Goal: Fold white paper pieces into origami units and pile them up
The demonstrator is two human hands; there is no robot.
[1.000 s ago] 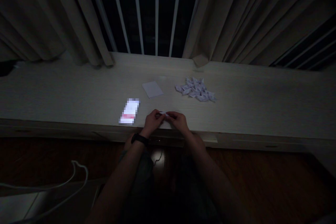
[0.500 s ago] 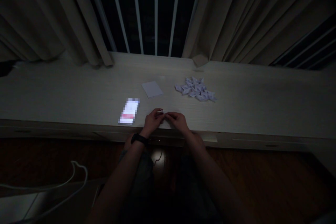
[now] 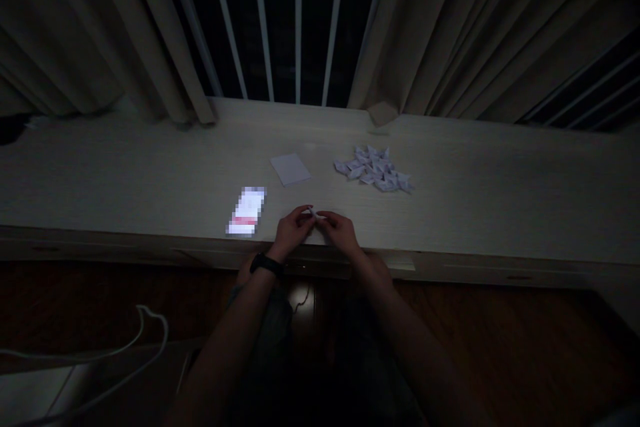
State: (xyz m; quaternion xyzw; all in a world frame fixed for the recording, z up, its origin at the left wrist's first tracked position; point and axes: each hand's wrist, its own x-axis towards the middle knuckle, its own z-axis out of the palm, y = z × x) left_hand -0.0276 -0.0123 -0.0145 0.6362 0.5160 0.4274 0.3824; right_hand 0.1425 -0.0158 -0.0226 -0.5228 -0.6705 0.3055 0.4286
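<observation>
Between my fingertips, close to the front edge of the white ledge, is a small piece of folded white paper point(image 3: 315, 213). My left hand point(image 3: 292, 228) pinches it from the left, a dark watch on that wrist. From the right, my right hand point(image 3: 341, 231) grips the same piece with thumb and forefinger. The fingers hide much of its shape. Beyond my hands lies a square of white paper point(image 3: 291, 169), perhaps a stack. Several folded paper pieces point(image 3: 373, 170) with pointed tips sit in a pile to its right.
A lit phone point(image 3: 247, 211), its screen blurred, lies left of my hands on the ledge point(image 3: 475, 200). Curtains point(image 3: 165, 47) hang at the back beside a barred window point(image 3: 280, 27). A white cable point(image 3: 150, 312) loops at the lower left.
My fingers have shifted slightly around the folded paper, which shows at a different angle between them. The paper square, the pile and the phone stay put.
</observation>
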